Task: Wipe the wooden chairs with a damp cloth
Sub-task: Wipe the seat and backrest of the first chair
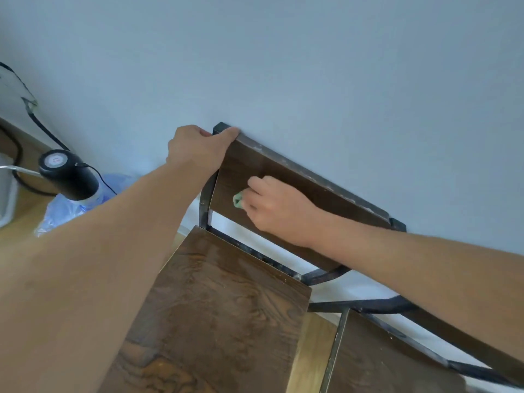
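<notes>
right hand (pixel 279 207) presses green cloth (pixel 237 200) on chair backrest (pixel 312 191).

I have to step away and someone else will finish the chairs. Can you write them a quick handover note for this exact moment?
Left hand: grip closed on the top left corner of the chair backrest, steadying it.
Right hand: presses the green cloth against the backrest's front, near its left end.
Done: cannot tell which areas are already wiped.
Left: rest of the backrest, the seat, then the second chair to the right.
</notes>
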### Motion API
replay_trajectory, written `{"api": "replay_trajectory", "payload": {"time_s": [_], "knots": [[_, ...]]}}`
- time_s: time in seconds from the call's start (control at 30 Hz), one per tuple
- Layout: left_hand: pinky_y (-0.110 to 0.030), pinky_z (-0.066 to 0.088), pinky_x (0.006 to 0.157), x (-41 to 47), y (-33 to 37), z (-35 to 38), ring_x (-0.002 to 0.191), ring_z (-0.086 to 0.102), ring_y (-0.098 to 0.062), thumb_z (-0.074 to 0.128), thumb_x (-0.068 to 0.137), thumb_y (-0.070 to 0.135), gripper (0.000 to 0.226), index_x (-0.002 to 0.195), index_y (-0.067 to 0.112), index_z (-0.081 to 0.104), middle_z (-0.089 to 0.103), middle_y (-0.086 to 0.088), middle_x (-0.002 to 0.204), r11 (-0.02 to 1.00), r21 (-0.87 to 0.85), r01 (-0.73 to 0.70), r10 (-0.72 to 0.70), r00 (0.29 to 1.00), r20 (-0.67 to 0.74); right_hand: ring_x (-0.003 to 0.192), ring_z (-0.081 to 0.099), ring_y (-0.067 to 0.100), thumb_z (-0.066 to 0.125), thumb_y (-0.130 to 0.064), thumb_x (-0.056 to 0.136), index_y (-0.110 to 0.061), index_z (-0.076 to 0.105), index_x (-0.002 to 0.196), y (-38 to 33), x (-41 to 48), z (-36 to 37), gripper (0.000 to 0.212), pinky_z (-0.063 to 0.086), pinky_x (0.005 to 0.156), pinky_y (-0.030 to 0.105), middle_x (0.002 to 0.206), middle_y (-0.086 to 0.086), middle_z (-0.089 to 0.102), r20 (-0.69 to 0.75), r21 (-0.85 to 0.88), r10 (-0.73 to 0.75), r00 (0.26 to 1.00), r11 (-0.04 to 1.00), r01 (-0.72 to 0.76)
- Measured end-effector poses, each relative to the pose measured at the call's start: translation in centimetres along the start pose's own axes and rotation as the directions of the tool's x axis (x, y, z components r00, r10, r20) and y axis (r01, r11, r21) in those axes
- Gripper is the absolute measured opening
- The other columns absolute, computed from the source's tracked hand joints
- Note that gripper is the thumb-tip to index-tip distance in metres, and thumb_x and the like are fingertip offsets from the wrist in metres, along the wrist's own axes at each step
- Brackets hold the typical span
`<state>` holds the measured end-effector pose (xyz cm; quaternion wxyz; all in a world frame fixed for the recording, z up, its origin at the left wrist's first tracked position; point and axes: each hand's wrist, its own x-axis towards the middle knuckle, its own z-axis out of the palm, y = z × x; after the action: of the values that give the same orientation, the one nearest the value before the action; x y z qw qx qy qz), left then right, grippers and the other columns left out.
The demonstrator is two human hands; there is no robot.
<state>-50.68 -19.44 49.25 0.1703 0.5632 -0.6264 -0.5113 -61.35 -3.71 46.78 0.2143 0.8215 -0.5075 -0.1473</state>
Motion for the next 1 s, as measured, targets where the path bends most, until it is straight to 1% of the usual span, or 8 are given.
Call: {"api": "replay_trajectory", "payload": {"time_s": [0.1, 0.23, 0.5, 0.63, 0.73, 0.8, 0.9, 1.0], "knots": [[-0.033, 0.047, 0.075, -0.1, 0.1, 0.0, 0.076, 0.06, -0.019, 0.078, 0.083, 0.064, 0.048, 0.078, 0.023, 0.055, 0.06, 0.002, 0.087, 1.0, -0.011, 0.015, -0.015, 1.0, 0.001, 0.084, 0.051, 0.028, 0.057, -0.001, 0.1, -0.002, 0.074, 0.083, 2.3, 0.9, -1.3, 0.024, 0.038, 0.067, 0.037, 0.083, 0.01, 0.064, -0.223, -0.029, 0.084, 0.971, 0.995, -0.092], [-0.037, 0.057, 0.088, 0.0, 0.1, -0.1, 0.112, 0.077, -0.03, 0.082, 0.079, 0.063, 0.049, 0.073, 0.023, 0.054, 0.068, -0.003, 0.097, 0.999, -0.031, 0.017, -0.017, 1.0, -0.022, 0.082, 0.046, 0.027, 0.063, 0.002, 0.094, -0.004, 0.07, 0.071, 3.4, 1.4, -2.3, 0.025, 0.038, 0.066, 0.036, 0.073, 0.008, 0.06, -0.259, -0.065, 0.078, 0.963, 0.993, -0.098], [-0.035, 0.044, 0.074, 0.2, 0.1, -0.6, 0.114, 0.078, -0.031, 0.082, 0.061, 0.07, 0.056, 0.073, 0.025, 0.053, 0.065, 0.0, 0.095, 0.994, -0.089, 0.066, -0.062, 0.997, 0.041, 0.076, 0.05, 0.028, 0.043, 0.008, 0.104, -0.001, 0.069, 0.084, 2.1, -15.6, -4.0, 0.034, 0.049, 0.066, 0.039, 0.082, 0.01, 0.059, 0.028, -0.052, 0.048, 0.998, 0.998, -0.047], [-0.033, 0.041, 0.071, 0.0, 0.3, -0.7, 0.118, 0.078, -0.027, 0.082, 0.059, 0.069, 0.057, 0.078, 0.025, 0.051, 0.066, 0.0, 0.097, 0.991, -0.096, 0.089, -0.084, 0.995, 0.059, 0.078, 0.043, 0.028, 0.051, 0.011, 0.098, -0.002, 0.069, 0.079, -0.2, -20.1, -2.3, 0.028, 0.046, 0.066, 0.037, 0.08, 0.008, 0.054, 0.186, -0.077, -0.044, 0.982, 0.995, 0.059], [-0.033, 0.041, 0.068, 0.0, 0.4, -0.8, 0.115, 0.078, -0.026, 0.082, 0.057, 0.069, 0.059, 0.084, 0.025, 0.054, 0.072, -0.001, 0.099, 0.99, -0.102, 0.093, -0.087, 0.994, 0.062, 0.081, 0.045, 0.026, 0.078, -0.002, 0.083, -0.008, 0.072, 0.07, -1.8, -16.7, -0.9, 0.015, 0.042, 0.065, 0.033, 0.075, 0.003, 0.055, 0.252, -0.026, -0.16, 0.954, 0.985, 0.172], [-0.032, 0.041, 0.065, 0.0, 0.3, -0.8, 0.113, 0.079, -0.026, 0.082, 0.058, 0.068, 0.058, 0.083, 0.024, 0.054, 0.072, -0.002, 0.099, 0.992, -0.1, 0.073, -0.068, 0.996, 0.059, 0.077, 0.052, 0.025, 0.079, -0.006, 0.08, -0.011, 0.071, 0.064, -2.2, -11.6, -0.4, 0.018, 0.039, 0.061, 0.032, 0.071, 0.001, 0.057, 0.153, -0.022, -0.17, 0.974, 0.984, 0.175], [-0.033, 0.051, 0.066, 0.2, 0.1, -0.6, 0.111, 0.08, -0.028, 0.082, 0.059, 0.068, 0.058, 0.082, 0.023, 0.054, 0.071, -0.002, 0.098, 0.995, -0.094, 0.021, -0.016, 0.999, 0.046, 0.074, 0.057, 0.027, 0.061, -0.003, 0.096, -0.008, 0.068, 0.073, 0.6, -4.0, -1.9, 0.025, 0.039, 0.061, 0.035, 0.073, 0.005, 0.06, -0.124, -0.01, 0.019, 0.992, 1.0, -0.021], [-0.039, 0.064, 0.085, 0.5, 0.0, -0.4, 0.108, 0.08, -0.027, 0.082, 0.06, 0.069, 0.06, 0.089, 0.021, 0.059, 0.079, -0.004, 0.108, 0.997, -0.075, -0.006, 0.008, 0.999, 0.033, 0.077, 0.05, 0.027, 0.051, 0.0, 0.103, -0.002, 0.07, 0.088, 1.9, -4.8, -2.3, 0.024, 0.039, 0.065, 0.036, 0.082, 0.01, 0.061, -0.114, -0.035, 0.127, 0.985, 0.991, -0.132]]}}
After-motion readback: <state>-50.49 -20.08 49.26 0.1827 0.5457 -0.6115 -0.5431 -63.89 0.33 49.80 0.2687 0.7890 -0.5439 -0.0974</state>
